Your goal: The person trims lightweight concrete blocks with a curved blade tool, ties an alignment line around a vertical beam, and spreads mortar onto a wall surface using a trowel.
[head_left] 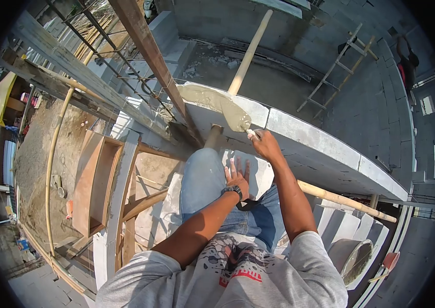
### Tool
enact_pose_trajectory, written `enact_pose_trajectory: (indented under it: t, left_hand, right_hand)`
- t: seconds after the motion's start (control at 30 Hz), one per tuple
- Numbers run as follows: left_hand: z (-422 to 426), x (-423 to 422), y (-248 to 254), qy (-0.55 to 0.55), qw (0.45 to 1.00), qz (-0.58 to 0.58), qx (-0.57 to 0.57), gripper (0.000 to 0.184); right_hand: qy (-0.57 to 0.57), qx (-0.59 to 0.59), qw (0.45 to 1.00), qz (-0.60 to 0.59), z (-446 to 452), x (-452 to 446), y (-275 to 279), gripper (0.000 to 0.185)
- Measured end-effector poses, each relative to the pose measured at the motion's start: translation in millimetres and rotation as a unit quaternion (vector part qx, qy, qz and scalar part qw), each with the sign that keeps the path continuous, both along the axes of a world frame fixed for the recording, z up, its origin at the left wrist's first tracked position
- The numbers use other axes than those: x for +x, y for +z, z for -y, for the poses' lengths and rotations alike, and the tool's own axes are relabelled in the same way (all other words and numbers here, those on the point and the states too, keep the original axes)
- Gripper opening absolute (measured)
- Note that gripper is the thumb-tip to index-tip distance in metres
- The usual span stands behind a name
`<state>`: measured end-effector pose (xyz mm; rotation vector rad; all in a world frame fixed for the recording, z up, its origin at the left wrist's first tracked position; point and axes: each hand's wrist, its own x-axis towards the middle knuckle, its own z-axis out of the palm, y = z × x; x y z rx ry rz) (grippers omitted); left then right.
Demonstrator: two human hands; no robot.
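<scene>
My right hand (263, 143) is closed round the pale handle of a trowel (243, 122), whose blade lies in wet grey mortar. The mortar (202, 97) is spread along the top of a wall of light blocks (305, 131). My left hand (237, 179), with a dark watch at the wrist, has its fingers spread and holds nothing. It is over a white block (258, 172) between my knees, by my thigh; whether it touches the block I cannot tell.
A wooden post (150, 56) and rebar rise at the left end of the wall. A bamboo pole (251, 51) leans beyond it. A ladder (338, 66) stands behind. At lower right is a bucket (356, 262). A person (407, 66) is at far right.
</scene>
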<state>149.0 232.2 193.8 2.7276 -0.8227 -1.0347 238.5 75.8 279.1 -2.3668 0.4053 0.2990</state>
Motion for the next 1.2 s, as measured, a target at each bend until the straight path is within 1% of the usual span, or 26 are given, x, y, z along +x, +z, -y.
enact_pose_trajectory:
  t: [0.07,0.13,0.2,0.27,0.33,0.37,0.4,0.47,0.53,0.6,0.67,0.73,0.77,0.8,0.87,0.93,1.0,1.07,1.13,1.17,1.2]
  left_hand:
    - [0,3,7,-0.009,1.0,0.006,0.016,0.16]
    - [-2,3,12,0.001,1.0,-0.006,-0.005,0.161]
    - [-2,2,14,0.007,1.0,-0.008,-0.016,0.163]
    - [-2,1,13,0.007,1.0,-0.001,-0.018,0.164]
    - [-3,-2,5,0.022,0.999,0.024,-0.017,0.165]
    - [-3,-1,3,0.02,0.999,0.035,-0.018,0.167]
    - [0,-4,2,0.006,0.999,0.043,-0.022,0.169]
    - [0,-8,-3,-0.012,0.998,0.067,-0.018,0.171]
    - [1,-11,-21,-0.016,0.995,0.1,-0.018,0.172]
    - [2,-7,-32,-0.027,0.994,0.102,0.01,0.173]
    - [9,-10,-16,-0.025,0.995,0.092,0.042,0.172]
    - [10,-9,-21,-0.04,0.993,0.099,0.051,0.171]
    - [9,-8,-23,-0.04,0.992,0.104,0.057,0.171]
    - [9,-6,-27,-0.044,0.992,0.105,0.058,0.171]
    - [9,-4,-34,-0.044,0.991,0.108,0.062,0.171]
    - [10,-4,-32,-0.042,0.991,0.108,0.07,0.171]
    - [11,-5,-32,-0.042,0.99,0.111,0.072,0.172]
    - [8,-2,-39,-0.042,0.99,0.119,0.07,0.172]
    - [6,-3,-41,-0.042,0.99,0.121,0.062,0.172]
    - [7,-3,-40,-0.04,0.99,0.122,0.056,0.172]
    - [8,-1,-37,-0.036,0.99,0.123,0.051,0.173]
  right_hand:
    - [-0.032,0.011,0.999,0.017,12,-34,3,0.039]
    - [-0.086,0.036,0.995,0.037,28,-73,1,0.039]
    - [-0.127,0.001,0.99,0.067,44,-122,14,0.039]
    - [-0.186,0.012,0.978,0.09,61,-178,29,0.04]
    - [-0.287,0.055,0.951,0.101,73,-241,48,0.039]
    - [-0.356,0.105,0.925,0.076,73,-271,74,0.04]
    - [-0.387,0.114,0.909,0.106,72,-302,97,0.04]
    - [-0.452,0.072,0.874,0.164,76,-372,125,0.039]
    - [-0.512,0.009,0.838,0.191,61,-431,181,0.038]
    - [-0.566,-0.061,0.794,0.214,56,-503,210,0.038]
    - [-0.635,-0.11,0.735,0.213,45,-560,238,0.037]
    - [-0.669,-0.211,0.702,0.121,46,-611,251,0.037]
    - [-0.606,-0.339,0.712,0.107,54,-639,243,0.035]
    - [-0.625,-0.354,0.695,0.035,61,-654,240,0.034]
    - [-0.602,-0.387,0.681,-0.153,85,-669,233,0.032]
    - [-0.588,-0.354,0.686,-0.242,119,-677,215,0.026]
    - [-0.537,-0.369,0.691,-0.312,156,-673,191,0.023]
    - [-0.464,-0.376,0.75,-0.284,182,-663,162,0.021]
    - [-0.405,-0.38,0.788,-0.264,207,-664,120,0.018]
    - [-0.374,-0.382,0.806,-0.253,217,-664,111,0.018]
    - [-0.387,-0.333,0.829,-0.229,222,-669,112,0.018]
